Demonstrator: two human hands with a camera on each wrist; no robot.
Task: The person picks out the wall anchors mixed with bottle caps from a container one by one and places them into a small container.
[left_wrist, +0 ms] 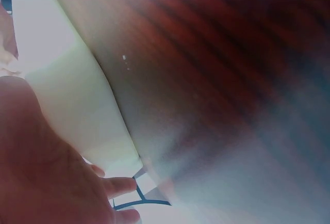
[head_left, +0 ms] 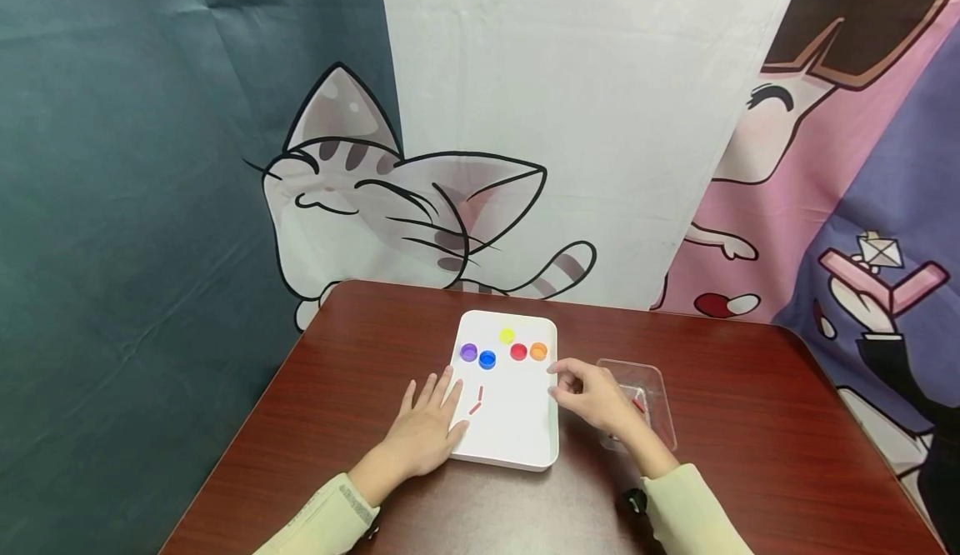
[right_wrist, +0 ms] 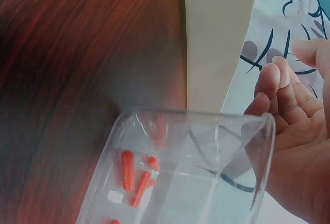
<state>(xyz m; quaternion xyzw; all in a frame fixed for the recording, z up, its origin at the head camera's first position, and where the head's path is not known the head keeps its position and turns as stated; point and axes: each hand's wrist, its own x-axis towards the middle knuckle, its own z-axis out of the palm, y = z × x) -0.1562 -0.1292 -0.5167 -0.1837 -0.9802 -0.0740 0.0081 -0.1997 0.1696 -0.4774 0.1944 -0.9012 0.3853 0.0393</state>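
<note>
A white tray (head_left: 513, 442) lies on the table, with two short red sticks (head_left: 476, 408) set end to end at an angle on its left half. My left hand (head_left: 423, 434) rests with spread fingers on the tray's left edge. At the tray's right edge is my right hand (head_left: 596, 392), thumb and index finger apart with nothing visible between them. The right wrist view shows its other fingers (right_wrist: 268, 82) loosely bent. Beneath the right forearm stands a clear plastic box (head_left: 660, 422), partly hidden, holding several red pieces (right_wrist: 127, 170).
Along the tray's far end sit small coloured round pieces: purple (head_left: 468, 352), blue (head_left: 487, 360), yellow (head_left: 507, 336), red (head_left: 518, 352) and orange (head_left: 538, 352). The dark wooden table (head_left: 750, 422) ends at a printed curtain (head_left: 600, 122) behind.
</note>
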